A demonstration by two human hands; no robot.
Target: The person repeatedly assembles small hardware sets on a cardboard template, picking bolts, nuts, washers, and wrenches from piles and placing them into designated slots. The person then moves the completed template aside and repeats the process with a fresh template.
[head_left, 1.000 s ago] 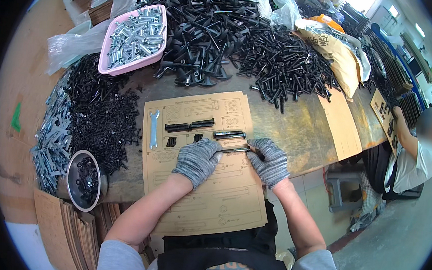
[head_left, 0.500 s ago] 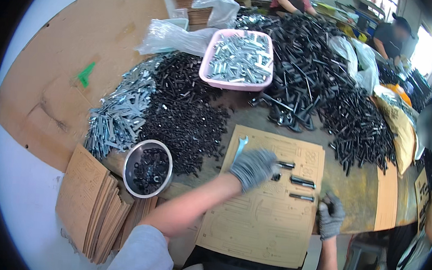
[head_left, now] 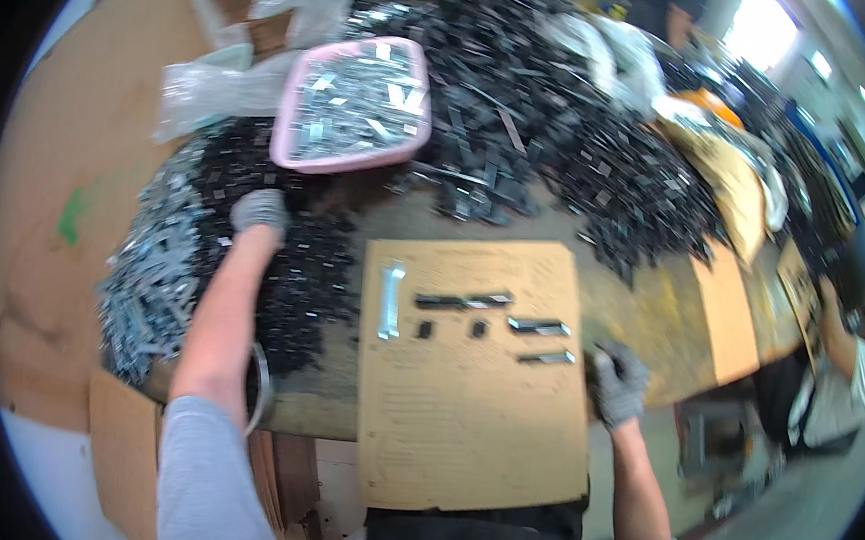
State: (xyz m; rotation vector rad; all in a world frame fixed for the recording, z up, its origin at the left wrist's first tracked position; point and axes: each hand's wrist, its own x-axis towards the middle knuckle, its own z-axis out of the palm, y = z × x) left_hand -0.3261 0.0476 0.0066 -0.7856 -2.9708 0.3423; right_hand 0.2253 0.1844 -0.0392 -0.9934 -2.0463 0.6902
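My left hand (head_left: 259, 214), in a grey knitted glove, reaches to the pile of small black parts (head_left: 307, 271); its fingers are blurred and hidden. A brown printed cardboard sheet (head_left: 471, 433) lies before me. On it rest a silver open-ended wrench (head_left: 390, 299), a row of black rods (head_left: 463, 300), two small black pieces, a thicker black bar (head_left: 539, 327) and a thin black rod (head_left: 547, 357). By the sheet's right edge is my gloved right hand (head_left: 620, 385), fingers curled in; whether they hold anything is hidden.
A pink tub (head_left: 350, 161) of shiny metal pieces stands behind the sheet. Silver strips (head_left: 152, 270) heap at the left, black metal parts (head_left: 505, 94) at the back and right. A metal bowl's rim (head_left: 262, 389) shows beside my left arm. Other people work at the far side and right.
My left hand has moved from above the sheet to the black parts pile at the left, uncovering the pieces beneath it. The whole view has shifted; my right hand stays by the sheet's right edge.
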